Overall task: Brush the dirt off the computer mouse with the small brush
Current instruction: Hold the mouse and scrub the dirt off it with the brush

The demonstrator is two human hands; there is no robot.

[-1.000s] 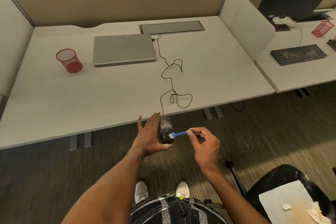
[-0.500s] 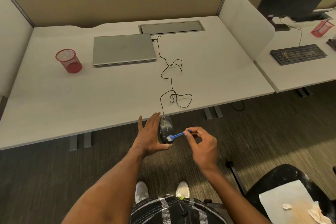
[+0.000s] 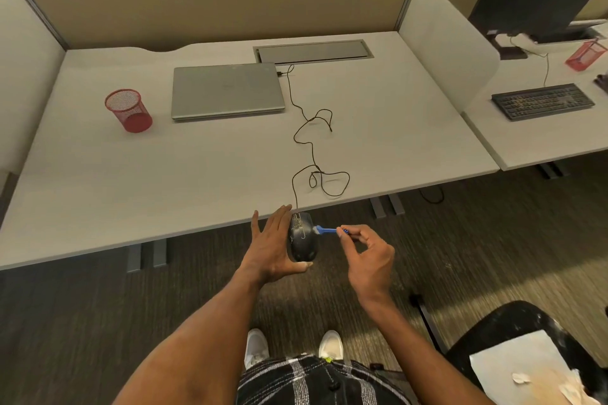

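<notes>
A black wired computer mouse [image 3: 302, 238] is held in the air just off the desk's front edge, its top facing right. My left hand [image 3: 271, 246] cradles it from the left, thumb under its lower end. My right hand [image 3: 368, 256] pinches the end of a small blue brush [image 3: 329, 230]. The brush's pale bristles touch the upper right side of the mouse. The mouse's dark cable [image 3: 312, 148] runs in loops over the desk [image 3: 197, 174] to a closed grey laptop [image 3: 227, 90].
A red mesh cup [image 3: 129, 110] stands left of the laptop. A cable hatch [image 3: 312, 52] lies behind it. A white divider [image 3: 447, 39] separates a second desk with a keyboard [image 3: 543, 101] and monitor. A black chair with paper [image 3: 519, 368] is at lower right.
The brush tip has travelled up along the mouse, from its lower part to its upper right side. My right hand rose with it. The left hand kept the mouse still.
</notes>
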